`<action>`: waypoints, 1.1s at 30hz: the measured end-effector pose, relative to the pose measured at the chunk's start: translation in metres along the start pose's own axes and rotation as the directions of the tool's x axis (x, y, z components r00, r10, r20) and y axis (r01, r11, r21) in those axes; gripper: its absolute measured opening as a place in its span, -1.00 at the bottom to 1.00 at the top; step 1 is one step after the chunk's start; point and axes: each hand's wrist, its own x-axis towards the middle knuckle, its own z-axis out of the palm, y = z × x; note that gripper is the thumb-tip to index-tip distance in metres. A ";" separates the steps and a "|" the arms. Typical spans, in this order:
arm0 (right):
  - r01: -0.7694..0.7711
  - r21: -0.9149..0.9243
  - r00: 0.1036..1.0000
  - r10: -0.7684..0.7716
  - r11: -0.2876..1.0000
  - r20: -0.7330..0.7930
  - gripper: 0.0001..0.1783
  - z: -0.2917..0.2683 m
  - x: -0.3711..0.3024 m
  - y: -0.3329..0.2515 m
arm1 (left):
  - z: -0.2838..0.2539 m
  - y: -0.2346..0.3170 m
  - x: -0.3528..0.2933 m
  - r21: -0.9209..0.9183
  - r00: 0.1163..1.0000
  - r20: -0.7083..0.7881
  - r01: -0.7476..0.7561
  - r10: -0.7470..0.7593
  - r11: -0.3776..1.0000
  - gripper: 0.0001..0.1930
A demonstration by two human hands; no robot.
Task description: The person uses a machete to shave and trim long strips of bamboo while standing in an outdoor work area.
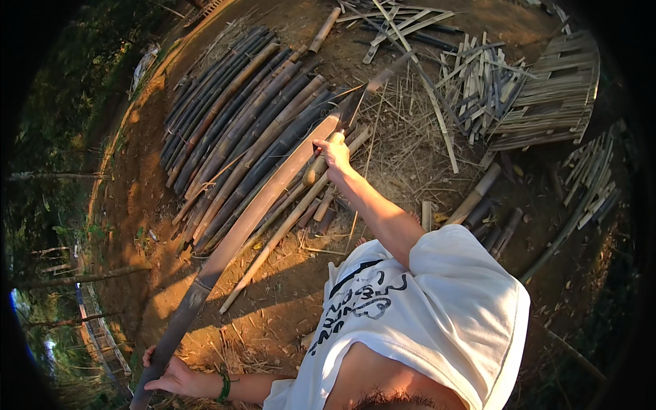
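A long bamboo pole (263, 195) slants across the view from lower left to upper right. At its near lower end, my left hand (175, 377), with a green band at the wrist, is closed around it. My right hand (334, 153) grips the wooden handle of a machete (351, 107), whose butt shows below the fist. The dark blade lies against the pole's upper part; whether it has cut in, I cannot tell. Past the blade the pole continues toward the upper right.
Left of the pole, dark bamboo poles (236, 123) lie side by side in a heap. Split strips (482, 85) are piled at the upper right, near a slatted bamboo panel (553, 96). Short bamboo pieces (478, 195) lie to my right. Shavings litter the dirt.
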 end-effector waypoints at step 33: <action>0.624 -0.758 0.776 -0.033 0.187 0.630 -0.55 -0.092 -0.171 -0.082 | 0.095 -0.331 -0.051 0.069 0.947 -0.255 0.217 -0.193 0.974 -0.23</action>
